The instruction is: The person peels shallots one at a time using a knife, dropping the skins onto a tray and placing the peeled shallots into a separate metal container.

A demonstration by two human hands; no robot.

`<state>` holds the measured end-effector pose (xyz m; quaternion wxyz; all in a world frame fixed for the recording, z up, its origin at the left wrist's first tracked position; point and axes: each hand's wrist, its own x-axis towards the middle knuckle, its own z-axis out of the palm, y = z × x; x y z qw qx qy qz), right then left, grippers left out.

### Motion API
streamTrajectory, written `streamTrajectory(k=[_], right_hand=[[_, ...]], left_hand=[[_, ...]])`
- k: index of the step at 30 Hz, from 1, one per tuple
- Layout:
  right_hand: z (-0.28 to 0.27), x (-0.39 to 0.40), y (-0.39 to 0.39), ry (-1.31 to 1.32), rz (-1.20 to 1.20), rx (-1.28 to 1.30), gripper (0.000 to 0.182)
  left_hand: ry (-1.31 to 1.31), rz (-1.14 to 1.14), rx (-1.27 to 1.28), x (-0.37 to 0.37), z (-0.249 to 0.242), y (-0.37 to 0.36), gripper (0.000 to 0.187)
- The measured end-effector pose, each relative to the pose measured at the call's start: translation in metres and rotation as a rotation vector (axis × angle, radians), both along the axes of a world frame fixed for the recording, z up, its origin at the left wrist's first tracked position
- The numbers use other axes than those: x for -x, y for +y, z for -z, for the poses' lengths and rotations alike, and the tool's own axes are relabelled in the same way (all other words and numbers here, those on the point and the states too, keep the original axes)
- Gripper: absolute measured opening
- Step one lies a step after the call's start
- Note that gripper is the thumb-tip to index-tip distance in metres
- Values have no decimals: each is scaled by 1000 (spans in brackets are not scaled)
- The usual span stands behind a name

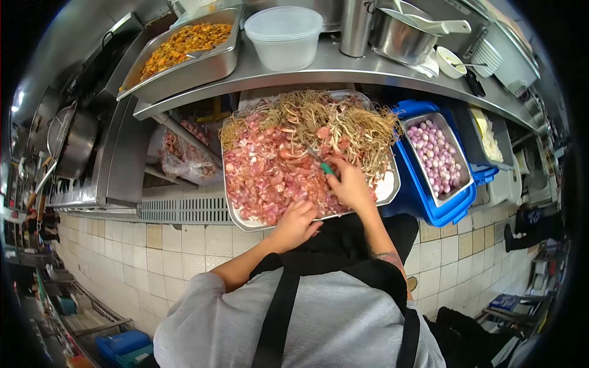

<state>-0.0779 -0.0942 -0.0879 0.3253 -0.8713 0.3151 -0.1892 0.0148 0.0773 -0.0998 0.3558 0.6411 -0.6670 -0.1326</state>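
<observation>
My right hand (351, 187) is closed around the green handle of a small knife (326, 167), its blade pointing into the heap in front of me. My left hand (296, 226) lies at the near edge of the tray, fingers bent over the loose skins and thumb apart, with nothing visible in it. A large metal tray (392, 191) holds pink, papery shallot skins (264, 162) on the left and middle. Bunches of unpeeled shallots with dry, stringy roots (307, 113) are piled at the back and right.
Peeled shallots (434, 153) fill a steel pan (469, 175) on a blue tub (445, 214) at right. Above the tray runs a steel shelf (343, 76) with an orange food pan (184, 52), a lidded plastic tub (284, 40) and a pot (402, 40). A bag of skins (190, 153) sits left.
</observation>
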Motion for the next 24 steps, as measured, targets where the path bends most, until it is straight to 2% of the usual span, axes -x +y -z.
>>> streamTrajectory(k=[2, 3, 4, 6, 7, 8, 11, 16, 18, 21, 24], right_hand=[[-7, 8, -8, -11, -30, -290, 35], [5, 12, -16, -110, -102, -401, 32], [6, 17, -20, -130, -111, -507, 31], [2, 23, -19, -215, -88, -785, 30], [-7, 26, -16, -282, -54, -955, 30], [-15, 28, -13, -351, -17, -1124, 30], [-31, 31, -5, -503, -145, -1327, 29], [-11, 17, -1, -395, -176, -990, 27], [-14, 5, 11, -352, -120, -834, 29], [-31, -2, 27, -448, -96, -655, 31], [-19, -4, 24, -429, -106, -605, 21]], left_hand=[[-37, -79, 127, -6, -10, -13, 13], [-54, -119, 188, -11, -16, -22, 12], [-53, -185, 166, -23, -31, -31, 10], [114, -358, 268, -56, -24, -53, 9], [55, -471, 240, -73, -21, -62, 8], [-138, -509, 163, -95, -10, -69, 12], [-142, -292, -61, -131, 11, -72, 18], [-197, -236, -132, -121, 2, -70, 22], [-99, -290, -129, -115, 4, -70, 24], [-28, -424, -43, -106, 1, -64, 25], [7, -582, 72, -93, -14, -55, 25]])
